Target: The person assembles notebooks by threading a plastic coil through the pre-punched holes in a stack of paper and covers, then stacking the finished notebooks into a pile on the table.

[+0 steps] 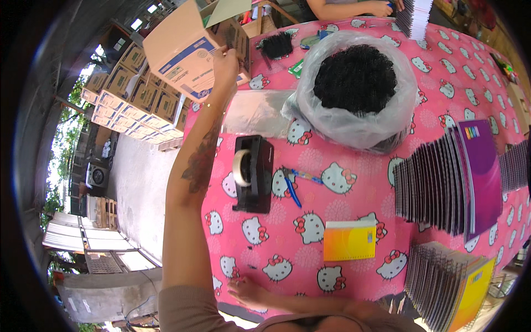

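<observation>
My left arm reaches to the far left, where my left hand [225, 65] is closed on the side of an open cardboard box [185, 58]. The box is tilted, its flaps raised; its inside is mostly hidden. Low at the near edge of the table, my right hand [247, 292] rests on the pink patterned cloth [298, 243] with its fingers loosely apart and nothing in them. Between the hands stands a black tape dispenser [254, 174] with a roll of tape [240, 167]. Two pens lie beside it, one of them a blue pen [292, 190]. A small yellow-orange notebook [349, 240] lies nearer me.
A clear plastic bag [354, 130] full of black coils [354, 77] stands at the far middle. Stacked spiral notebooks, purple [480, 171] and yellow [475, 290], line the right side. Across the table is another person's hand [380, 8]. Stacked cartons [135, 88] stand at left.
</observation>
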`<act>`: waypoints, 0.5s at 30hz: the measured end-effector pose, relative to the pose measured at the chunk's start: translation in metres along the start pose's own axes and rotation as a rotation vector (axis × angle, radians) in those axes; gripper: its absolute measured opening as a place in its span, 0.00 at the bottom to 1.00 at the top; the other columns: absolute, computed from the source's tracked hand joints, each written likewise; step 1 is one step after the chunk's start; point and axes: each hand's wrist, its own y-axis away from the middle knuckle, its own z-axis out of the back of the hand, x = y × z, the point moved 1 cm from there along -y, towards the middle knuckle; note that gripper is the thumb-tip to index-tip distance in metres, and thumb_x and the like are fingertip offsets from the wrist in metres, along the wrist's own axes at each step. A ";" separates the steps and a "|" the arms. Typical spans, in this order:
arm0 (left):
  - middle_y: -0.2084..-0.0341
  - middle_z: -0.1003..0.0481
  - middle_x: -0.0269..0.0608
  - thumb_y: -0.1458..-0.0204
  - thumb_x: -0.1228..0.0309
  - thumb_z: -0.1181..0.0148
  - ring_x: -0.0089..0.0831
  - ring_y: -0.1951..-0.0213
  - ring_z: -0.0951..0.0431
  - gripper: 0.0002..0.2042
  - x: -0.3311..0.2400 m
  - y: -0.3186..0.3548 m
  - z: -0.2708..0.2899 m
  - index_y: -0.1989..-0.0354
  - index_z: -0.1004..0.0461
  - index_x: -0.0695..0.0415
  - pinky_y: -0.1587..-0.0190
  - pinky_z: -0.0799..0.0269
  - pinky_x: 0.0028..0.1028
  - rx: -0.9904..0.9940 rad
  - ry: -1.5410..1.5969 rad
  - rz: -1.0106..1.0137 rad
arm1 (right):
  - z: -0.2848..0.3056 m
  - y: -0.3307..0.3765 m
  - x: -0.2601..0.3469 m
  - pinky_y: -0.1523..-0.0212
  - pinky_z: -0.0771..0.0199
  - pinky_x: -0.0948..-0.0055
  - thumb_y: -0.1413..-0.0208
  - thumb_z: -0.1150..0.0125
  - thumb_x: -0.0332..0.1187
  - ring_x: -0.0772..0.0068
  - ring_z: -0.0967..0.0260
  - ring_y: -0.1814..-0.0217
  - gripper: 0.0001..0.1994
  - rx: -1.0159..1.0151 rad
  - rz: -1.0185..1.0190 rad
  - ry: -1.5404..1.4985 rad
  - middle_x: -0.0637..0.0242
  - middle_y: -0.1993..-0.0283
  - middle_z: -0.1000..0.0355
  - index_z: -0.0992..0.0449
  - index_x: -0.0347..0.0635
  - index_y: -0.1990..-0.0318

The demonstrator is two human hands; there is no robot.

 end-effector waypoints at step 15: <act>0.54 0.29 0.41 0.35 0.67 0.50 0.38 0.52 0.20 0.18 -0.031 0.482 0.132 0.40 0.36 0.62 0.51 0.22 0.36 -0.076 0.505 0.318 | -0.013 -0.009 -0.023 0.46 0.33 0.48 0.48 0.38 0.37 0.53 0.31 0.44 0.16 -0.283 0.209 -0.552 0.54 0.49 0.28 0.24 0.42 0.52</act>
